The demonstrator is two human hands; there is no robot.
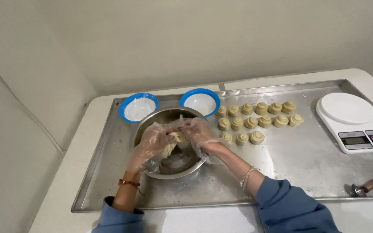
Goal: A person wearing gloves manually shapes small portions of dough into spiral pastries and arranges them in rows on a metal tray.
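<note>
Seen from above at a metal-topped desk [316, 159]: left hand [150, 144] and right hand [199, 134], both in loose clear plastic gloves, meeting over a steel mixing bowl [182, 170] and together gripping a pale lump of dough [171, 144], fingers of each curled onto it, the dough lifted just above the bowl's floor. At 11 o'clock from the bowl, a blue-rimmed bowl [138, 108] dusted white inside; at 12 to 1 o'clock, just beside the steel rim, a second blue-rimmed bowl [200, 102]. At 2 to 3 o'clock, rows of small coiled dough pieces [255, 121] laid out on the bare metal (the nearest of them partly hidden behind the right glove). Farther off at 3 o'clock, a white kitchen scale [352, 121] with a round platform. At 4 o'clock, near the desk's front edge, a red-handled tool [370, 185], its kind hard to tell. Blue sleeves at both wrists, a red cord bracelet on the left, a pale one on the right.
</note>
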